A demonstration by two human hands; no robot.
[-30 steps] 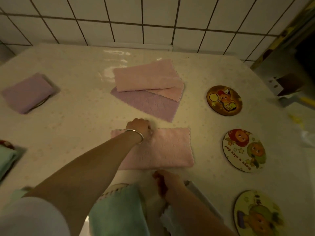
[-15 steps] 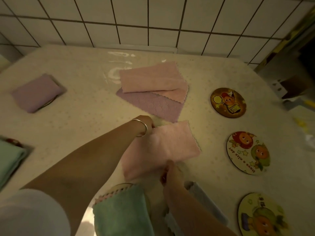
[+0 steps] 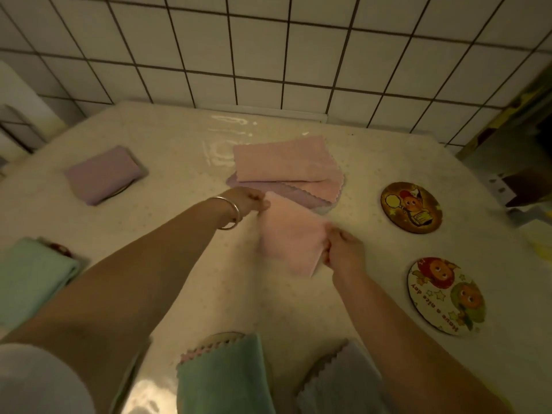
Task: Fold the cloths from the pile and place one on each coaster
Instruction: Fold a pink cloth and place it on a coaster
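2 bare coasters (image 3: 411, 207) at frame right, pile (image 3: 286, 168) upper centre. Left hand (image 3: 250, 200) and right hand (image 3: 343, 249) each pinch the pink cloth (image 3: 291, 237), fingers curled, mid-frame above the tabletop (image 3: 179, 234).

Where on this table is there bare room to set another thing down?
Bare table lies between the folded purple cloth and the cloth pile, and between the two bare coasters. It is crowded at the near edge and where both hands hold the pink cloth.

Pink cloth (image 3: 291, 237) between two hands
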